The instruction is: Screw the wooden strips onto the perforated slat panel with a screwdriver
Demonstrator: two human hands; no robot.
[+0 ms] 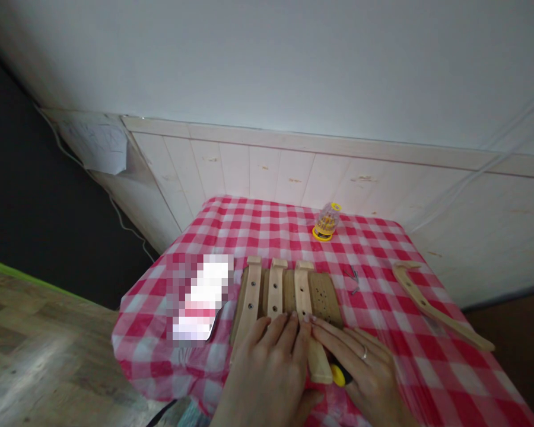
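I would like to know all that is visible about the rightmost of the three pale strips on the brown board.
The rightmost strip is long, pale and looks like smooth wood, with a blocky far end and a blunt near end. Two dark round spots, holes or screws, mark its far half. It lies lengthwise on the brown board. Fingers of the left hand and right hand meet over its middle, hiding part of it. Beside its near end is a yellow-and-black object.

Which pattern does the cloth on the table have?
The cloth has a red and white check; it shows best in the head view.
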